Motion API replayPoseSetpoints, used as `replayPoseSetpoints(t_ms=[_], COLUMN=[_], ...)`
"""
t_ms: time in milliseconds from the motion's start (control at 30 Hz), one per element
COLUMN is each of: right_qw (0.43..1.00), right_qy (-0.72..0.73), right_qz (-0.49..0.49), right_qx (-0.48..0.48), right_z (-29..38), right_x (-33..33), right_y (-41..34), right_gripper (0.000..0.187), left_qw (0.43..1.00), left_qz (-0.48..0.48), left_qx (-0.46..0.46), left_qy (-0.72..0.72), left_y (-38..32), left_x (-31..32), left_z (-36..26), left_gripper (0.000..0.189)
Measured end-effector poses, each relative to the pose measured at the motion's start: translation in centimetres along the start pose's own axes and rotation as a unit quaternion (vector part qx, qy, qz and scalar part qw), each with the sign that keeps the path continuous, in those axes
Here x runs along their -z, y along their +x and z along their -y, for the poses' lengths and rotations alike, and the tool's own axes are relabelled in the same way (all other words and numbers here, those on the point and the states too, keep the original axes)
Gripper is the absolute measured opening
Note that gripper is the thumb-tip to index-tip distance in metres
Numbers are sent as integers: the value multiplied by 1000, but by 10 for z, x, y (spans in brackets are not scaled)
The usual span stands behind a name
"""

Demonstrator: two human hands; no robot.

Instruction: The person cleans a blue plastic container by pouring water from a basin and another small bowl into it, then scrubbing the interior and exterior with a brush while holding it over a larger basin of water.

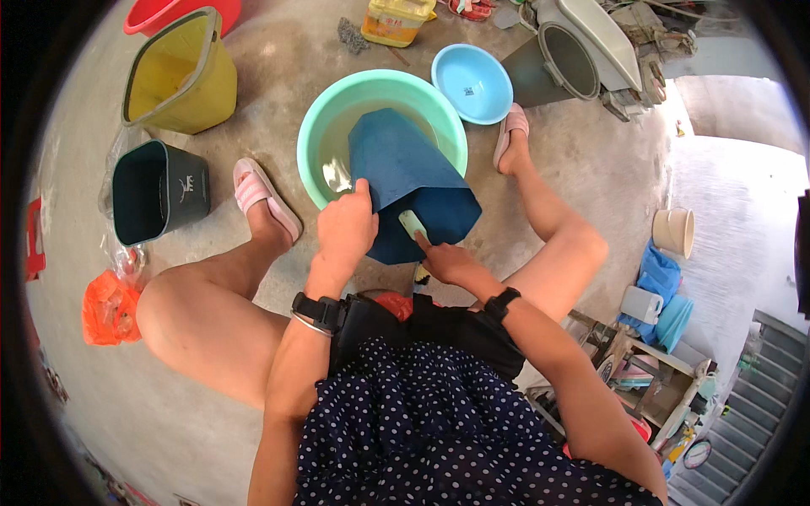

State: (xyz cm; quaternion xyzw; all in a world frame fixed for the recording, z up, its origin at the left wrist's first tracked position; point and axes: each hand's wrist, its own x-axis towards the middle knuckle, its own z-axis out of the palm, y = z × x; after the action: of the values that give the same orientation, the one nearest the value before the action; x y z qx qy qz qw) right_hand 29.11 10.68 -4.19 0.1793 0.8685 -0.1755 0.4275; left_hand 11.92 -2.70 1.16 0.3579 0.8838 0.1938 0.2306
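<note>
A blue plastic bin [405, 152] lies tilted over the rim of a mint-green basin [316, 114] that holds cloudy water. Its open mouth faces me. My left hand [347, 221] grips the bin's rim at the left side, thumb pointing along the outer wall. In my right hand [450, 262] is a pale green hand tool [412, 224], perhaps a scrubbing brush, which reaches into the bin's mouth. My index finger lies along it; the tool's underside is hidden. A small yellow-and-black object [422, 275] shows just below the bin, partly covered.
A dark green bin [183, 190] and a yellow bin [209, 88] stand on the left. Touching the basin at the right is a light-blue basin [471, 82], beside a grey bucket [538, 69]. A yellow container [395, 22] sits beyond. An orange plastic bag [107, 310] lies by my left knee.
</note>
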Motion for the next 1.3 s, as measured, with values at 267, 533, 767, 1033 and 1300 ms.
replayPoseSetpoints(t_ms=[267,533,767,1033,1300], right_qw=[996,983,977,942,967], right_qy=[86,142,190,325,229], right_qz=[-15,-106,-78,-24,33], right_qx=[30,48,52,84,105], right_z=[2,-12,-8,20,29], right_x=[26,34,40,1,-15], right_y=[78,149,143,90,-40], right_gripper=[50,46,44,43,58], left_qw=[966,946,962,971,984], left_qz=[96,109,113,93,39], left_qx=[106,138,138,106,112], left_qy=[-217,-273,-205,-191,-134], left_y=[-32,-22,-17,-12,-21], left_x=[-72,-77,-67,-73,-74], left_z=[28,17,10,6,20], left_gripper=[47,43,48,42,32])
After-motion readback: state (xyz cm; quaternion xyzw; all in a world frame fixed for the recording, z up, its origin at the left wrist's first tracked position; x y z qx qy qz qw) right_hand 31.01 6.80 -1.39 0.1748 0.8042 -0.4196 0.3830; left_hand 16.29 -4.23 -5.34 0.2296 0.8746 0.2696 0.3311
